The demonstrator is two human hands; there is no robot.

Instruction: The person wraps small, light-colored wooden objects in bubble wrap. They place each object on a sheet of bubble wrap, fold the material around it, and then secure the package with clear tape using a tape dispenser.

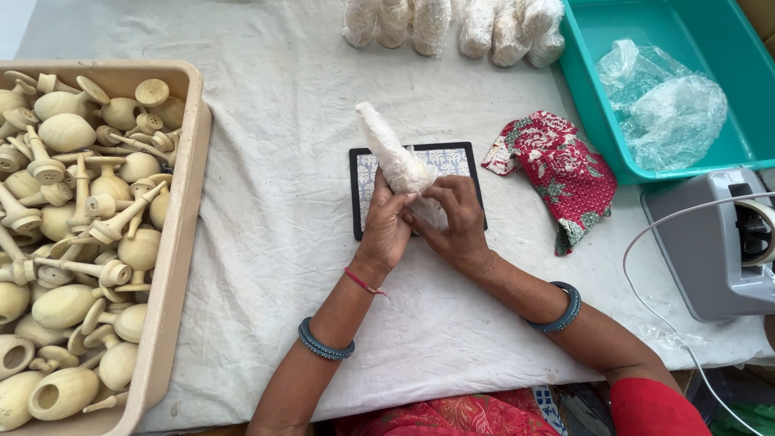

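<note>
Between the fingers of both hands sits a white mesh-wrapped piece (397, 160), long and tapered, its narrow end tilted up and away to the left. Left hand (384, 230) is clenched on the lower part from the left, fingers curled onto the wrap. Right hand (457, 222) grasps the same lower end from the right, fingertips pressing the mesh; the two hands touch each other there. Directly beneath the fingers lies a black-framed patterned pad (452, 161), partly hidden by the hands and the wrapped piece. Just right of the fingers is a crumpled red floral cloth (559, 171). Beyond that stands a teal bin (599, 113) holding a clear plastic bag (666, 109). Nearer, on the right, is a grey tape dispenser (710, 246) with a white cable (654, 311) looping before it. Ahead of the fingers, a row of white wrapped bundles (452, 26) lines the far edge. Well to the left, a beige crate (173, 250) is filled with bare wooden turned parts (69, 133). All rests on a white table cloth (274, 202). Both forearms converge from below, each wearing a dark bangle; the left wrist also bears a red thread.
</note>
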